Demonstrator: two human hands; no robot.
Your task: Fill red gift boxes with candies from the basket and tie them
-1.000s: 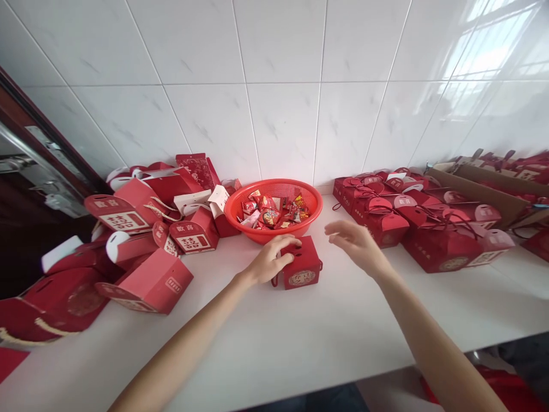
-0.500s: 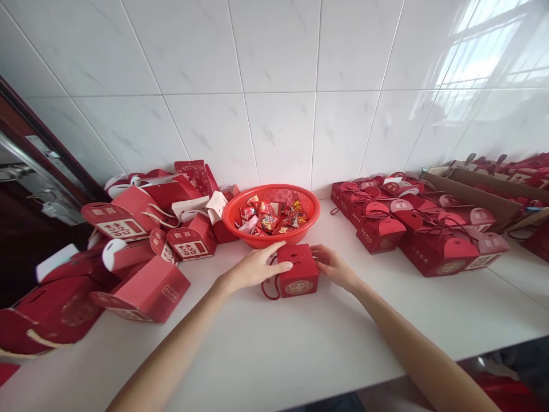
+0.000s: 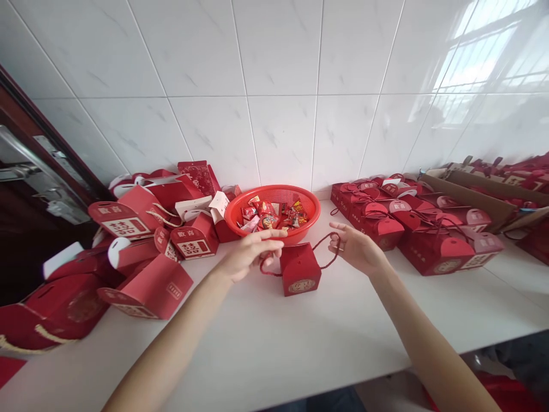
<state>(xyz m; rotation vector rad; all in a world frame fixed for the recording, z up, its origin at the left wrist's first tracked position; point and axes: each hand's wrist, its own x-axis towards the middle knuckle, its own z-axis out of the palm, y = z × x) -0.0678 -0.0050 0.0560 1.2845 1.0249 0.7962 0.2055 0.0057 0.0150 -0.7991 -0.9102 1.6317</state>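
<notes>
A small red gift box [image 3: 300,269] with a rounded flap and a round gold emblem stands upright on the white counter in front of me. Dark red cord handles loop out from both its sides. At the left loop, my left hand [image 3: 253,252] has the cord between thumb and fingers, its index finger stretched over the box's back corner. My right hand [image 3: 358,249] pinches the right cord handle [image 3: 330,264] and draws it out and up from the box. Just behind the box sits a red plastic basket [image 3: 315,214] of wrapped snacks [image 3: 270,220].
Several red gift boxes [image 3: 150,286], some with raised flaps, crowd the counter [image 3: 257,355] at left. Closed corded boxes [image 3: 437,246] stand in rows at right, beside cardboard cartons [image 3: 472,197]. A tiled wall [image 3: 283,137] rises behind; a dark door [image 3: 26,189] is at far left.
Both hands have moved from the box's sides to its cords. The right cord loop is now drawn out to the right, and my right hand has moved away from the box with it.
</notes>
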